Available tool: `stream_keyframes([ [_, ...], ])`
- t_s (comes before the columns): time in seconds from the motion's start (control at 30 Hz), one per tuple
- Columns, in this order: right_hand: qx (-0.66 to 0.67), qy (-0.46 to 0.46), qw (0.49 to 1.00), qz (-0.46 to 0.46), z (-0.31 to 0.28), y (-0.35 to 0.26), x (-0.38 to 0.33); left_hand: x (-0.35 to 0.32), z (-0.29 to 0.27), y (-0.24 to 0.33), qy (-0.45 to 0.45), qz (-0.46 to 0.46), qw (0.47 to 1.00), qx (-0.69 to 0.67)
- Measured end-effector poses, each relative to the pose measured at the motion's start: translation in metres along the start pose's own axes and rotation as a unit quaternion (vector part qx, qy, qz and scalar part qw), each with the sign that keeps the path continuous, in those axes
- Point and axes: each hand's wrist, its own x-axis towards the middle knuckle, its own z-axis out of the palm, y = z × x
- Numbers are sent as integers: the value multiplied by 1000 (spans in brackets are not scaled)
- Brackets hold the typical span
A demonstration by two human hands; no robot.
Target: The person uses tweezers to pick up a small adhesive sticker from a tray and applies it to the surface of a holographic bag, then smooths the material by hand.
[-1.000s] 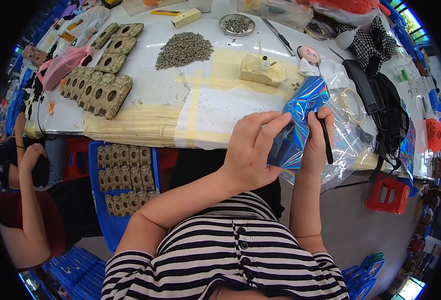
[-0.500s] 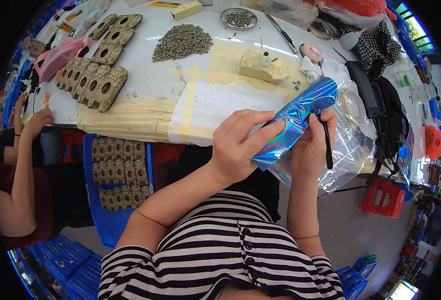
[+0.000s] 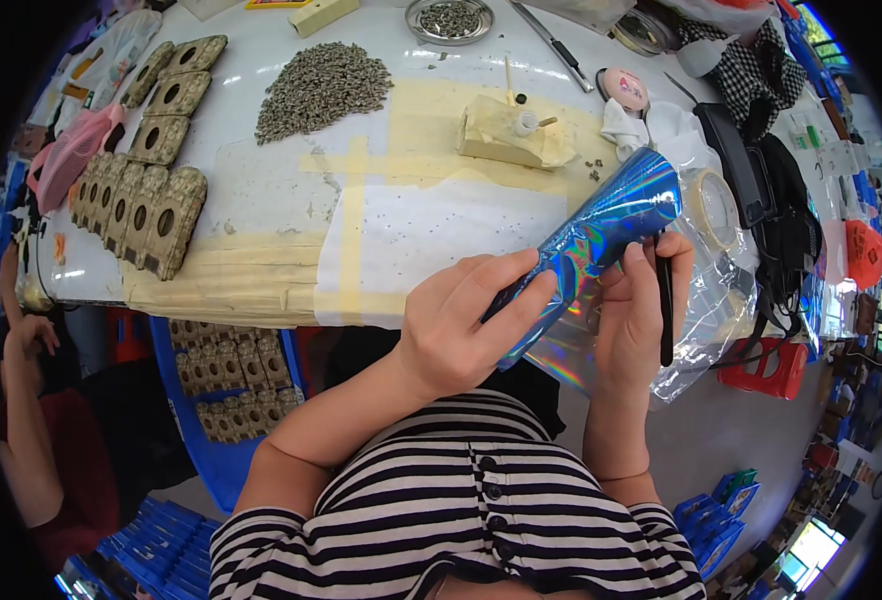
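Blue foil (image 3: 616, 212) smoother now, seemingly tubular.

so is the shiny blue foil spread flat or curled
Curled: the shiny blue foil bows into a rounded shape, widest at its upper right end, while the left hand grips its lower part.

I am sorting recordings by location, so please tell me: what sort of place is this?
Probably a small-parts assembly workshop: a white worktable holds a heap of small grey parts and rows of camouflage-patterned cases, and a blue crate by its edge contains similar pieces.
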Motion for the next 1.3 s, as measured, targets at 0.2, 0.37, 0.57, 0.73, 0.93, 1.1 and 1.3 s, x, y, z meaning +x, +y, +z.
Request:
stream_keyframes([
  [0.2, -65, 48, 993, -81, -10, -5, -1, 1, 2, -2, -7, -3, 1000, 26],
  [0.37, -157, 54, 969, -181, -20, -12, -5, -1, 6, -3, -7, 0, 999, 31],
  [0.57, -294, -163, 920, -203, -12, -20, -14, -2, 4, -4, -18, 27, 998, 61],
  [0.73, -395, -168, 882, -194, 0, -19, -15, -3, 5, -3, -12, 38, 996, 75],
  [0.93, -482, -211, 805, -276, -3, -24, -4, -4, 6, -4, -19, 58, 994, 93],
  [1.1, -494, -201, 799, -278, 0, -23, -2, -2, 7, -4, -16, 66, 992, 102],
  [1.3, -505, -209, 793, -268, 0, -21, 1, -2, 8, -4, -24, 60, 993, 101],
])
